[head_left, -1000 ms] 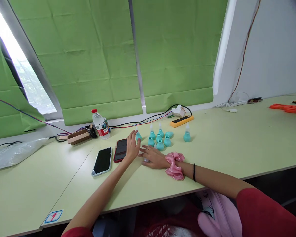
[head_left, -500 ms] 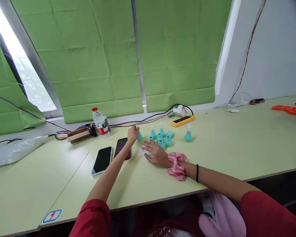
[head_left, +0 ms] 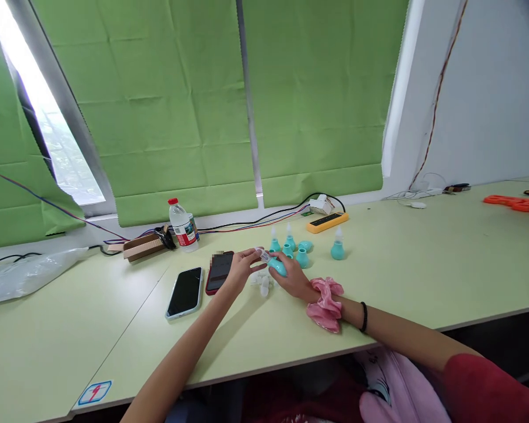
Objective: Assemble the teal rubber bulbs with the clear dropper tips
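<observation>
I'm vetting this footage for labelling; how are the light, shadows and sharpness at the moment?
Head view throughout: the window gap at left is washed out; a soft shadow lies on the table beside the left forearm; the teal bulb in the right hand reads clearly, but the pale loose pieces near it blend together.

This looks like a plain workroom or office; which of the two cannot be told. A long, pale worktop [head_left: 401, 270] runs beneath a window [head_left: 68, 155] with green blinds [head_left: 321, 88], a marked sticker [head_left: 95, 392] at its near edge. Loose cables [head_left: 247, 224] trail along the back, a twisted wire [head_left: 441, 80] climbs the white wall [head_left: 494, 88], and a drink bottle [head_left: 184, 228] stands near several matching teal bulbs [head_left: 302, 258].
</observation>
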Tool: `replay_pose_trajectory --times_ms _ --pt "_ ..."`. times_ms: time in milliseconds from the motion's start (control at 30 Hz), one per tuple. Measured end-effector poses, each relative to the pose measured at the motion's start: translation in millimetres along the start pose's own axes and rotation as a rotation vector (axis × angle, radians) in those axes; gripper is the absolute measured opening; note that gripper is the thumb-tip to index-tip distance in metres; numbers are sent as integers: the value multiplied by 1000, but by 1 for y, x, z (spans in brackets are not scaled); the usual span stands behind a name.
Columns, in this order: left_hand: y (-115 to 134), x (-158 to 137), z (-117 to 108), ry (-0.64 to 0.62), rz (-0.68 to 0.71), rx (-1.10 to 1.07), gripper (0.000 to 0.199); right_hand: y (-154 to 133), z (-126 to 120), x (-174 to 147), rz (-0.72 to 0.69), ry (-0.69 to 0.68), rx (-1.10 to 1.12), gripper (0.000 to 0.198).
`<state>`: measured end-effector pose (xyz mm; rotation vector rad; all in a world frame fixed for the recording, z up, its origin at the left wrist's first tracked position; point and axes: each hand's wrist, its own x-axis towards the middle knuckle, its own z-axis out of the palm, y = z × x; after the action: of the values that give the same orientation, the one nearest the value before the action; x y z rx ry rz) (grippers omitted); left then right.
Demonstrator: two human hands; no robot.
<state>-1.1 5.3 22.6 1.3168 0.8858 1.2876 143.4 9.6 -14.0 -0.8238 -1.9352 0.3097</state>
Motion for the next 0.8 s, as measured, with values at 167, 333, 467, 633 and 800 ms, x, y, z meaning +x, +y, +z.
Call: replay_pose_trajectory --times_ms 167,333,467,633,800 --pt "-13 6 -11 144 113 4 38 2 -2 4 7 -11 -184 24" --pt "-28 13 -25 213 229 412 35 11 -17 16 -25 124 -235 25" --pt "-40 8 -20 -31 335 911 26 20 -23 21 -3 158 -112 23" --pt "-45 0 -5 -260 465 1195 36 25 -17 17 -21 41 -70 21" --pt "-48 -1 -4 -206 507 1177 43 26 -10 13 -17 -11 22 19"
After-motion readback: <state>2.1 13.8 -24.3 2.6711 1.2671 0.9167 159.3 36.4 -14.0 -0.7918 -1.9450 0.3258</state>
